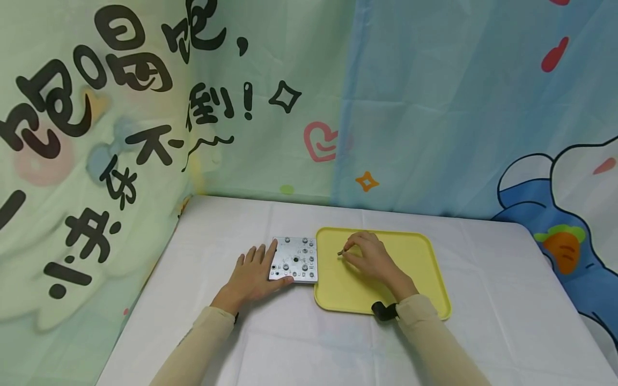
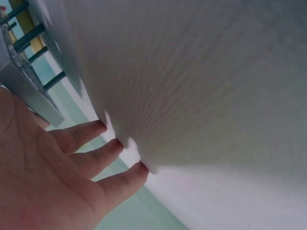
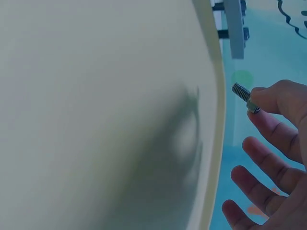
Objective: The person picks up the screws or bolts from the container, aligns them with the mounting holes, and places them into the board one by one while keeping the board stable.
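A metal plate [image 1: 293, 261], square and silver with several bolts set through it, stands at the tray's left side. My left hand [image 1: 253, 272] lies at the plate's left and near edges, fingers straight and spread. In the left wrist view, three fingertips [image 2: 141, 167] touch the white cloth, and threaded shanks stick out from the plate's underside. Over the yellow tray [image 1: 338, 292], my right hand [image 1: 369, 256] pinches a small bolt [image 3: 242, 92] between thumb and index finger. Its thread points away from the fingertips, while the other fingers are spread.
The tray's raised rim [image 3: 218, 134] runs close by the right hand. White cloth [image 1: 299, 338] covers the table. Printed curtains [image 1: 270, 161] hang along the back and left sides. A black strap piece [image 1: 383, 311] sits at the right wrist.
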The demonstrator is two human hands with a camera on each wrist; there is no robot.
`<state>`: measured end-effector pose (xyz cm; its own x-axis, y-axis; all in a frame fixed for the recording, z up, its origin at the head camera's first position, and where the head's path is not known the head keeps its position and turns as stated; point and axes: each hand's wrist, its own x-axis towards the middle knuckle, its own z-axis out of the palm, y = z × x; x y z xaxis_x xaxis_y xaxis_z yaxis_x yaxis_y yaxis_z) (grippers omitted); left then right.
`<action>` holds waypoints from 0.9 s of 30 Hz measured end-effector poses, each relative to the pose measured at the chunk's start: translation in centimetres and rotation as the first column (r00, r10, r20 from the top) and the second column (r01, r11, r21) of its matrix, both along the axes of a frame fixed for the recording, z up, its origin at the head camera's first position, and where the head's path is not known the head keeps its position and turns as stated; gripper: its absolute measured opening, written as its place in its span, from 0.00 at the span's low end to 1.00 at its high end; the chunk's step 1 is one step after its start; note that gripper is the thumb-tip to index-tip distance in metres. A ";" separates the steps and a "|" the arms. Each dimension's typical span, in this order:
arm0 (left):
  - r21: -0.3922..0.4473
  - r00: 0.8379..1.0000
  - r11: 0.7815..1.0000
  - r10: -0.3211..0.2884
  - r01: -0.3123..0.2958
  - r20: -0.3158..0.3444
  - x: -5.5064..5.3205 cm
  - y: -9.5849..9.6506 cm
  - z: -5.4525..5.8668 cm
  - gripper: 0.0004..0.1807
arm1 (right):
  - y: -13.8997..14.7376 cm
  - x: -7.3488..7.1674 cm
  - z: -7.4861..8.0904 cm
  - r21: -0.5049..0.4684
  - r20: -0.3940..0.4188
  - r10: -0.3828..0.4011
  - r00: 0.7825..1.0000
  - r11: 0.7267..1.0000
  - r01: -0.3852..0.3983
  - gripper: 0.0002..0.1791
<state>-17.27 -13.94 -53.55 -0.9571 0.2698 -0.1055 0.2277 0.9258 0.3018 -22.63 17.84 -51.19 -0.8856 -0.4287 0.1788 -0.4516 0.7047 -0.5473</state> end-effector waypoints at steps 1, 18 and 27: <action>-0.001 1.000 1.000 0.000 0.000 -0.001 0.0 0.0 0.0 0.58 | -0.3 0.0 0.1 0.003 0.001 0.002 1.000 1.000 -0.002 0.03; -0.023 1.000 1.000 0.002 -0.002 0.007 -0.1 0.0 0.1 0.58 | -5.2 -0.1 2.4 -0.004 -0.062 0.086 0.994 0.996 -0.086 0.04; -0.022 1.000 1.000 -0.001 0.001 0.001 -0.1 0.0 0.0 0.58 | -7.4 0.2 2.7 0.040 -0.076 0.134 0.988 0.991 -0.131 0.04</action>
